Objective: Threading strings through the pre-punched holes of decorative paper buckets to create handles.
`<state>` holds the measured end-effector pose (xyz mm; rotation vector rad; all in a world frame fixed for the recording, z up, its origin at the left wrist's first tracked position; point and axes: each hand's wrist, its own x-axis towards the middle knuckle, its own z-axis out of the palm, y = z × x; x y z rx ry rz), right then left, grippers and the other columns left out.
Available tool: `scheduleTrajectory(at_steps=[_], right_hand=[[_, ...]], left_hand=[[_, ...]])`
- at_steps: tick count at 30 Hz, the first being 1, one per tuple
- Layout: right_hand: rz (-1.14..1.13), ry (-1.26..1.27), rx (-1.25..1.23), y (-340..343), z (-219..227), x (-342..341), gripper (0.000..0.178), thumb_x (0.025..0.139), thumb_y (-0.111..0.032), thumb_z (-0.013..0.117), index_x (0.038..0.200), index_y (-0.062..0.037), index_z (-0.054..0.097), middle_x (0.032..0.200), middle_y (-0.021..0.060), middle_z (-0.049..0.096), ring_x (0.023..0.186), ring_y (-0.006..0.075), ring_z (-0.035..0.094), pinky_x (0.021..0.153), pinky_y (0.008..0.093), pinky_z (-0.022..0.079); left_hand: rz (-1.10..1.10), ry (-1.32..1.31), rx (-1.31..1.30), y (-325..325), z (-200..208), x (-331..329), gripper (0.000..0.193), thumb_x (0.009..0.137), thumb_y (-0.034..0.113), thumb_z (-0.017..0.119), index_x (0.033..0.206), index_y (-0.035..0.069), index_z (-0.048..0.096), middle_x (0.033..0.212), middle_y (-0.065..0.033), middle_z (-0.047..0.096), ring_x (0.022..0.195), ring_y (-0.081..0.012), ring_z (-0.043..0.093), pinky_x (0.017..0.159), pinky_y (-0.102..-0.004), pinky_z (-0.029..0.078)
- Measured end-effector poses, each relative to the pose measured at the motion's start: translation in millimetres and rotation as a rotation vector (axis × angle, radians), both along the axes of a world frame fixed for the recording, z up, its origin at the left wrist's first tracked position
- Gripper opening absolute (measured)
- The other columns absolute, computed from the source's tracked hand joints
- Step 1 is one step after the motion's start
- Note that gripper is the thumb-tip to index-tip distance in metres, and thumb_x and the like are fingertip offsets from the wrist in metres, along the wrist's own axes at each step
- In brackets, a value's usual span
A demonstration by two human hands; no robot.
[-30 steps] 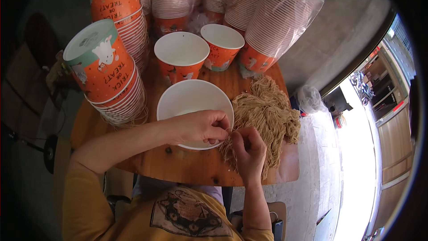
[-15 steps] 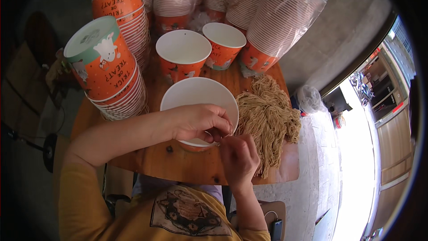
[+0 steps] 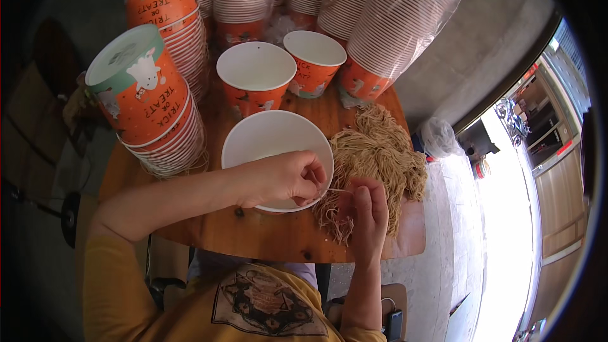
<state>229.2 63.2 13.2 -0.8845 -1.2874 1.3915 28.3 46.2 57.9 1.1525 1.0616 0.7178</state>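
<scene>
Evidently, I have the left hand (image 3: pixel 292 178) pinching a pale cord (image 3: pixel 338 190) by the rim of the white-lined bucket (image 3: pixel 266 136), the right hand (image 3: pixel 369 208) gripping it farther out, seemingly for tension; tan strings (image 3: pixel 386 161) lie handy on the tabletop (image 3: pixel 215 228).

t-shirt (image 3: pixel 180 316): mustard-yellow, elbow-length sleeves (image 3: pixel 117 278); ornamental front print (image 3: pixel 269 301), dark-bordered. lower garment (image 3: pixel 306 272): pale lavender. forearms (image 3: pixel 174 199): bare.

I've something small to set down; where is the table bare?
Bare tabletop lies between the near edge and left forearm, and, narrowly, between the front paper bucket and nearer inverted bucket stack. Wrapped bucket stacks crowd the back, a tan string bundle the right.
</scene>
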Motion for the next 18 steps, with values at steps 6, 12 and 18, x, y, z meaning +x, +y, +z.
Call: scheduleTrajectory(at_steps=[6, 12, 18], right_hand=[[0.092, -0.35, 0.215, 1, 13, -4, 0.012, 0.084, -0.006, 0.07, 0.095, -0.0019, 0.066, 0.066, -0.0033, 0.05, 0.053, 0.0034, 0.04, 0.048, 0.0211, 0.034], [-0.008, -0.565, 0.43, -1, 16, -12, 0.01, 0.083, -0.006, 0.071, 0.092, -0.0035, 0.066, 0.061, 0.0008, 0.045, 0.051, 0.0061, 0.039, 0.047, 0.0243, 0.033], [-0.014, -0.516, 0.411, 2, 7, -15, 0.008, 0.083, -0.005, 0.07, 0.085, -0.0033, 0.062, 0.058, 0.0004, 0.043, 0.05, 0.0075, 0.038, 0.047, 0.0252, 0.034]], left_hand=[[-0.033, 0.366, 0.51, -6, 10, 6, 0.028, 0.088, 0.002, 0.058, 0.111, 0.005, 0.043, 0.088, -0.0065, 0.057, 0.079, -0.0157, 0.058, 0.069, -0.0323, 0.049], [-0.023, 0.547, 1.07, -2, -1, 7, 0.027, 0.086, -0.001, 0.055, 0.109, 0.003, 0.042, 0.092, -0.0144, 0.057, 0.08, -0.0354, 0.059, 0.068, -0.0423, 0.048], [-0.082, 0.376, 0.692, 5, 0, -1, 0.03, 0.089, -0.002, 0.054, 0.115, 0.006, 0.042, 0.09, -0.0066, 0.055, 0.081, -0.0162, 0.058, 0.07, -0.0323, 0.048]])
